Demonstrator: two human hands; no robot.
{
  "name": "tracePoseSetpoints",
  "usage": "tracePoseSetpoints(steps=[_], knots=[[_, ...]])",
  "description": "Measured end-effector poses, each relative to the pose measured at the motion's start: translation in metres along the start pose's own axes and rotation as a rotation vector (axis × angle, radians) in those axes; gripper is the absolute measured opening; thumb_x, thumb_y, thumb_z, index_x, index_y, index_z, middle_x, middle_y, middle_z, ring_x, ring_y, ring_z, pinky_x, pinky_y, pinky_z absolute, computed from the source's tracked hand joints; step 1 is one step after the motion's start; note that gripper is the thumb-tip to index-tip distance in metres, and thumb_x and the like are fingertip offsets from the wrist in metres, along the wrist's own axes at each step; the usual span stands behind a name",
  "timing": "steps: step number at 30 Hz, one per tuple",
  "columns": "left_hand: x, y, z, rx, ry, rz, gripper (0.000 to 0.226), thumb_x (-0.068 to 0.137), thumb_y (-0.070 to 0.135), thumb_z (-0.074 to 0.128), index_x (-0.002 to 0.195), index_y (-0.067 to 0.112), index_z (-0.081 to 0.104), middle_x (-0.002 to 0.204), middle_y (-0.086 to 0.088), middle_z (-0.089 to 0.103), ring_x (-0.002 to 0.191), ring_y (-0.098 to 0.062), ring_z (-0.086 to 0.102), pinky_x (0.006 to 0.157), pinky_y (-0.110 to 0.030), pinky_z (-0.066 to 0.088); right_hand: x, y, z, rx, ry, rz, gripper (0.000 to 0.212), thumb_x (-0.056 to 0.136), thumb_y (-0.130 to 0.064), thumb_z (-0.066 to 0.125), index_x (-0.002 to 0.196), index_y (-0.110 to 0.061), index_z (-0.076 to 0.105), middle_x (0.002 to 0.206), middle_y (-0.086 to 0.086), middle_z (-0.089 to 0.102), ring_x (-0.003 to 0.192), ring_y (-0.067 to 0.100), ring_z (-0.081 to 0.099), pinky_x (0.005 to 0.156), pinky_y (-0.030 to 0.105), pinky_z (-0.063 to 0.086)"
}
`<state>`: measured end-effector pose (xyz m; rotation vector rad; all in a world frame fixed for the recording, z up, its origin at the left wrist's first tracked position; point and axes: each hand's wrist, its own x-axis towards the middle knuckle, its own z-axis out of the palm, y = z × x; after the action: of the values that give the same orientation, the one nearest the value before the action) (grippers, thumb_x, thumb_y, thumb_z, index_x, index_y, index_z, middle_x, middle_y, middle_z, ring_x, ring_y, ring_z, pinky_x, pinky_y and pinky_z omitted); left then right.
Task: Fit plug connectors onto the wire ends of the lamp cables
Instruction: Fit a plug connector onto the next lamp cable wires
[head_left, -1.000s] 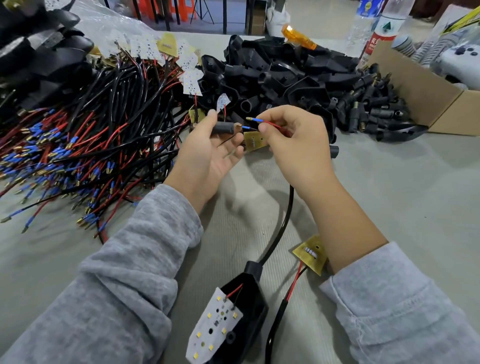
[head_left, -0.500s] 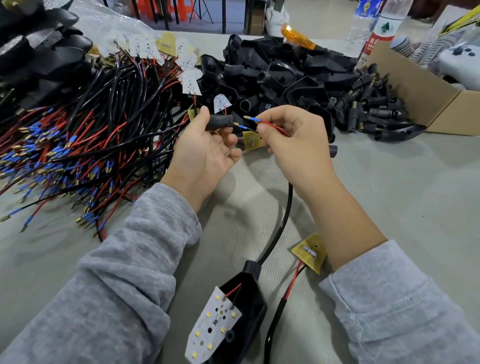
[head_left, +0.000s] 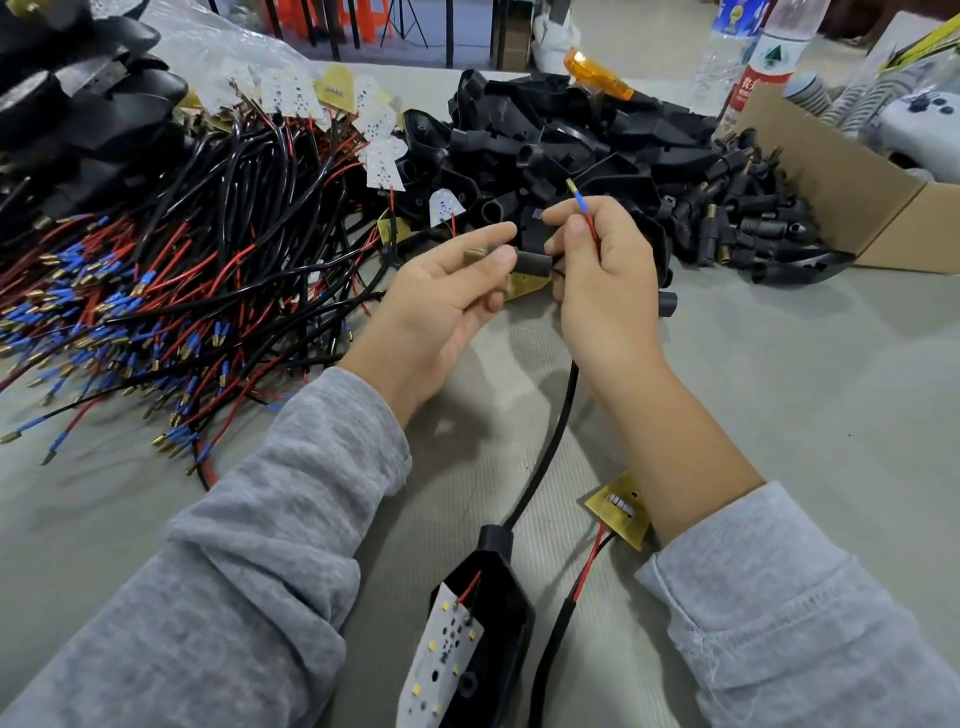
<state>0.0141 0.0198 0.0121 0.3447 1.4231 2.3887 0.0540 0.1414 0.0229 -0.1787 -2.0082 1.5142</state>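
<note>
My left hand (head_left: 441, 306) pinches a black plug connector (head_left: 530, 262) between thumb and fingers; a brass tip shows at its left end. My right hand (head_left: 608, 291) holds a red wire (head_left: 591, 228) whose blue-sleeved brass terminal (head_left: 577, 195) points up and to the left, above the connector. A black lamp cable (head_left: 550, 447) runs down from my right hand to a black lamp housing (head_left: 488, 613) with a white LED board (head_left: 441, 654) near the bottom edge.
A heap of red and black wires with blue terminals (head_left: 156, 291) fills the left. Black lamp housings (head_left: 561, 145) and loose plug connectors (head_left: 753, 223) lie behind my hands. A cardboard box (head_left: 852, 192) stands at right, bottles (head_left: 763, 57) behind. A yellow circuit board (head_left: 621, 509) lies by my right forearm.
The red wire's terminal has swung from pointing left to pointing up. The connector now lies between both hands, and my left hand has shifted slightly right.
</note>
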Motion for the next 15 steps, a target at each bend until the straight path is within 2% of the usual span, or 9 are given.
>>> tracePoseSetpoints(steps=[3, 6, 8, 12, 14, 15], knots=[[-0.0032, -0.0006, 0.0053, 0.010, -0.006, 0.036, 0.028, 0.088, -0.005, 0.059, 0.108, 0.014, 0.058, 0.074, 0.006, 0.070, 0.066, -0.006, 0.061, 0.068, -0.016, 0.052, -0.0001, 0.0004, 0.0002, -0.012, 0.001, 0.020, 0.023, 0.103, -0.011, 0.038, 0.097, -0.015, 0.059, 0.077, -0.006, 0.049, 0.073, 0.012, 0.046, 0.071, 0.032, 0.038], [-0.0064, 0.0005, 0.0074, -0.026, -0.002, 0.080, 0.031, 0.084, -0.014, 0.059, 0.097, 0.012, 0.050, 0.082, -0.003, 0.075, 0.071, -0.010, 0.070, 0.066, -0.019, 0.054, -0.0016, -0.0017, 0.0004, 0.045, -0.015, 0.071, 0.025, 0.105, -0.016, 0.037, 0.093, -0.017, 0.059, 0.074, -0.008, 0.048, 0.071, 0.009, 0.045, 0.068, 0.028, 0.037], [-0.0074, 0.0011, 0.0074, 0.001, -0.005, 0.106, 0.030, 0.081, -0.016, 0.061, 0.092, 0.010, 0.052, 0.085, -0.006, 0.075, 0.076, -0.013, 0.072, 0.066, -0.020, 0.055, -0.0024, -0.0022, 0.0011, 0.051, -0.046, 0.085, 0.027, 0.105, -0.020, 0.038, 0.091, -0.016, 0.060, 0.074, -0.011, 0.051, 0.073, 0.007, 0.047, 0.068, 0.025, 0.038], [-0.0061, 0.0002, 0.0055, 0.017, -0.014, 0.101, 0.019, 0.084, -0.008, 0.062, 0.095, 0.007, 0.062, 0.082, -0.004, 0.074, 0.079, -0.013, 0.071, 0.073, -0.023, 0.056, -0.0034, -0.0010, 0.0033, -0.054, -0.060, 0.019, 0.028, 0.104, -0.017, 0.040, 0.092, -0.004, 0.062, 0.077, -0.010, 0.054, 0.070, -0.003, 0.047, 0.066, 0.010, 0.037], [-0.0044, 0.0001, 0.0041, -0.013, 0.001, 0.066, 0.010, 0.091, 0.003, 0.060, 0.095, 0.008, 0.068, 0.085, -0.004, 0.075, 0.081, -0.011, 0.071, 0.075, -0.021, 0.055, -0.0027, -0.0004, 0.0030, -0.079, -0.039, 0.003, 0.028, 0.104, -0.015, 0.040, 0.092, -0.003, 0.062, 0.077, -0.010, 0.055, 0.070, -0.004, 0.047, 0.066, 0.009, 0.037], [-0.0036, 0.0000, 0.0034, -0.034, 0.009, 0.051, 0.013, 0.094, 0.008, 0.058, 0.094, 0.008, 0.071, 0.088, -0.005, 0.075, 0.084, -0.012, 0.071, 0.075, -0.021, 0.055, -0.0024, -0.0002, 0.0026, -0.085, -0.031, 0.001, 0.029, 0.104, -0.015, 0.040, 0.092, -0.003, 0.063, 0.076, -0.010, 0.054, 0.070, -0.004, 0.047, 0.066, 0.009, 0.037]])
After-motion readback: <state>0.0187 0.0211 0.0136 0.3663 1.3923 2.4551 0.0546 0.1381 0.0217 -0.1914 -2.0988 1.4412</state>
